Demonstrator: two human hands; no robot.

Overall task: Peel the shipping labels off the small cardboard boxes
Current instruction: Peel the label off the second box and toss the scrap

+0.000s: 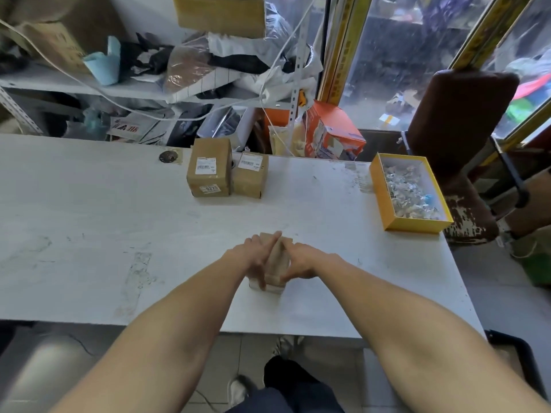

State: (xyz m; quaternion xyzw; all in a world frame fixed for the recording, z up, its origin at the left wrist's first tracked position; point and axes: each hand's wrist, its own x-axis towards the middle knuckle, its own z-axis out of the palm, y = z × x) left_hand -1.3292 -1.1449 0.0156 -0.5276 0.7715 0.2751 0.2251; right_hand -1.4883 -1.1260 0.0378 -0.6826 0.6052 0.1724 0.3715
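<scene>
Both forearms reach in from the near edge. Left hand (257, 257) lies flat, fingers straight, along a small box (277, 259) near the table (89, 210) front; right hand (301, 262) curls against its right side, gripping it. Box looks light and stiff, cardboard that dents if squeezed. No label visible on it; hands hide most faces. Two labelled boxes (209, 171) (250, 175) sit touching, further back. Best hold: pin the box, pick at a label corner.
</scene>
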